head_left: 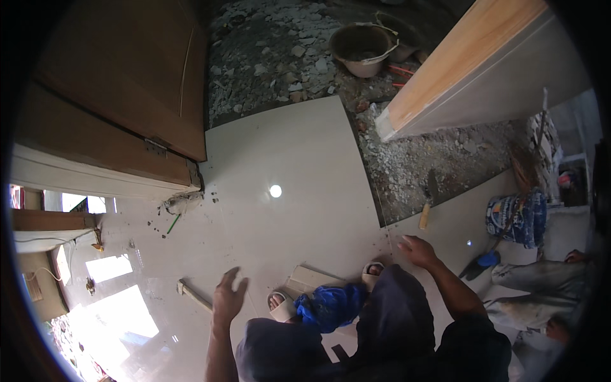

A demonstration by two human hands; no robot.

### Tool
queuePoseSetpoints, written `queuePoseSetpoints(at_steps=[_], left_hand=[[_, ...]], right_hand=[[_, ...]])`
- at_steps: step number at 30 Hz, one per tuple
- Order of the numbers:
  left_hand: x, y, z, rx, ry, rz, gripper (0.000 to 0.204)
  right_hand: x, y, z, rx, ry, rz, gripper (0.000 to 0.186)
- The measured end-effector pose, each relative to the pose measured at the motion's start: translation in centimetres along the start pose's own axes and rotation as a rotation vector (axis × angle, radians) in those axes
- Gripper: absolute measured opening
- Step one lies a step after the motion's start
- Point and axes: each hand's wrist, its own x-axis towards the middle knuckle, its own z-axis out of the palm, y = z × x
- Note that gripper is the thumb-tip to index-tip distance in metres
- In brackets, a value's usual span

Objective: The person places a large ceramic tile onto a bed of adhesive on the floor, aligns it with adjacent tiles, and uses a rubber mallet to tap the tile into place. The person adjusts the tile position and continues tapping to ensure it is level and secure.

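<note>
My left hand [229, 294] is open with fingers spread, holding nothing, over the glossy tile floor [165, 254]. A pale wooden-handled tool [194, 294], possibly a mallet, lies left of it. My right hand [417, 251] is open and empty near the lower right corner of a large cream tile [286, 153]. A trowel [424, 216] with a wooden handle lies just beyond it, at the edge of rubble. Between my sandalled feet a crumpled blue cloth [328, 304] rests on pale flat boards [315, 277]. A thin green stick [172, 224] lies near the door frame.
A wooden door [114, 76] stands left, a board-edged partition [458, 63] right. Rough rubble [267, 51] and buckets [359, 54] lie beyond the tile. At right are a paint bucket [515, 216] and another person's legs [534, 299] and hand [557, 331].
</note>
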Motion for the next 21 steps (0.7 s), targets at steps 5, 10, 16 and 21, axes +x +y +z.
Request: queuePoseSetpoints(at_steps=[5,10,16,21], left_hand=[[-22.8,-4.5,-7.0,-0.205,0.306,-0.804,0.039],[-38.7,0.8,-4.2,-0.008,-0.229,-0.951,0.035],[-47.6,5.8,-13.1,-0.117,-0.116,-0.757,0.029],[-48.5,0.1,-25.4,-0.03,-0.223,-0.596,0.025]], right_hand=[[-16.9,2.4,-11.0,0.052,-0.152,0.306,0.064],[-22.2,-3.0,-35.6,0.043,0.363,0.397,0.074],[-22.0,-12.7,-60.3,0.264,0.969,-0.059,0.061],[-28.2,-15.1,-46.7,0.266,0.793,0.177,0.054]])
